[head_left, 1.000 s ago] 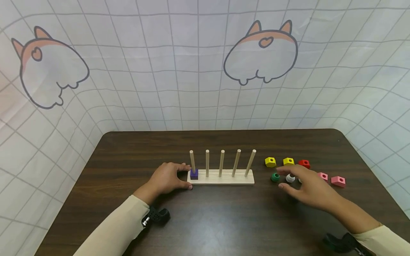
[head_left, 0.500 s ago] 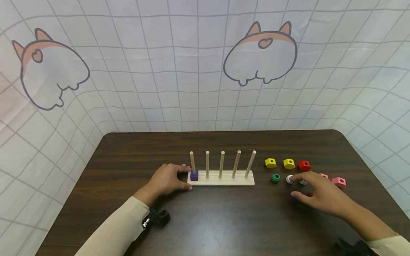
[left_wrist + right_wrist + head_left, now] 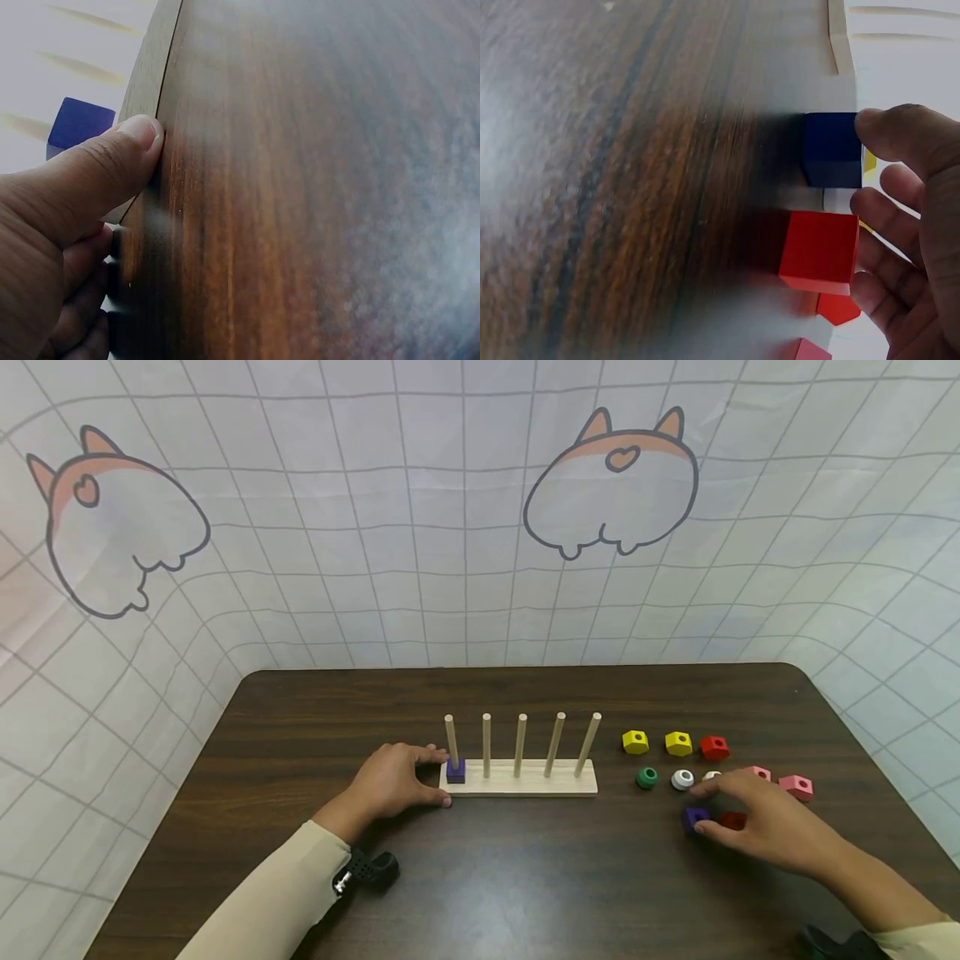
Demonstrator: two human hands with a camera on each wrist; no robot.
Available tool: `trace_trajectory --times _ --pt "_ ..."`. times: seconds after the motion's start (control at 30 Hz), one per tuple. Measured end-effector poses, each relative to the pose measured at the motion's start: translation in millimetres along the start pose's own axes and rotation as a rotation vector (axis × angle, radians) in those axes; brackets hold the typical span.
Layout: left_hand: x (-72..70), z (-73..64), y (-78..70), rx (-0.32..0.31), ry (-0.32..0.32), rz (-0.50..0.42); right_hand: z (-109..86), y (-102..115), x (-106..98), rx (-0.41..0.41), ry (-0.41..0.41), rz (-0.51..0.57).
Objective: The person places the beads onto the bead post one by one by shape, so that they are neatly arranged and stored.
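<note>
My left hand (image 3: pixel 390 781) grips the left end of the wooden peg rack (image 3: pixel 525 785), its thumb along the front edge, as the left wrist view also shows. Several upright pegs stand on the rack; a purple block (image 3: pixel 455 771) sits at the foot of the leftmost peg. My right hand (image 3: pixel 765 822) reaches low over the loose pieces at the right, fingers loosely bent and thumb apart from the index finger. The thumb tip is right at a second purple block (image 3: pixel 693 818), dark blue in the right wrist view. Beside it, a red block (image 3: pixel 821 251) lies partly under the hand.
Behind the right hand lie two yellow blocks (image 3: pixel 635 742), another red block (image 3: pixel 714 747), a green ring bead (image 3: pixel 647 777) and white beads (image 3: pixel 682 780). Pink blocks (image 3: pixel 795 787) lie farther right. All rest on the dark wooden table (image 3: pixel 337 702), with a patterned curtain (image 3: pixel 465 527) behind.
My right hand has moved right and toward me, from above the green and white beads to the purple block, uncovering those beads. The left hand stays on the rack.
</note>
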State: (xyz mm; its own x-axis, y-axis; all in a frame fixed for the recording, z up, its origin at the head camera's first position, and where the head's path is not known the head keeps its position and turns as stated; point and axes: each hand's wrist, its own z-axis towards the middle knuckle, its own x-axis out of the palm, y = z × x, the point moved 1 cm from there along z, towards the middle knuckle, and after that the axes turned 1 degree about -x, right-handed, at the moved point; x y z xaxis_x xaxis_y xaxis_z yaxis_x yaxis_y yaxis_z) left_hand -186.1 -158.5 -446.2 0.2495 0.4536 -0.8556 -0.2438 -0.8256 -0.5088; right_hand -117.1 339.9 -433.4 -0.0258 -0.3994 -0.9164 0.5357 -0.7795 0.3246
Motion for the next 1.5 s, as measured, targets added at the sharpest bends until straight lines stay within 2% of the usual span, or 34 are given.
trace_trajectory --times 0.13,0.33,0.5,0.73,0.93,1.2,1.5 --pt "-0.4 -0.2 0.0 0.011 -0.004 -0.003 -1.4 -3.7 0.0 0.013 0.031 -0.004" --pt "-0.9 -1.0 -0.7 0.014 -0.007 0.000 -2.0 -8.4 6.8 -0.045 0.044 -0.022" --pt "-1.5 -1.9 -1.6 0.010 -0.003 -0.001 0.1 -7.1 8.9 -0.053 0.049 -0.031" --pt "-1.9 -2.3 -2.0 0.007 0.002 -0.002 7.7 4.1 9.1 -0.080 -0.007 -0.017" --pt "-1.7 -2.0 -2.5 0.008 0.003 0.001 17.6 13.9 10.1 -0.068 -0.054 -0.037" --pt "-1.6 -2.2 -3.0 0.000 0.006 -0.001 33.2 27.5 6.5 -0.007 -0.074 0.046" --pt "-3.0 -1.9 -2.5 0.014 0.000 0.004 51.1 41.2 -2.5 0.000 -0.117 0.134"
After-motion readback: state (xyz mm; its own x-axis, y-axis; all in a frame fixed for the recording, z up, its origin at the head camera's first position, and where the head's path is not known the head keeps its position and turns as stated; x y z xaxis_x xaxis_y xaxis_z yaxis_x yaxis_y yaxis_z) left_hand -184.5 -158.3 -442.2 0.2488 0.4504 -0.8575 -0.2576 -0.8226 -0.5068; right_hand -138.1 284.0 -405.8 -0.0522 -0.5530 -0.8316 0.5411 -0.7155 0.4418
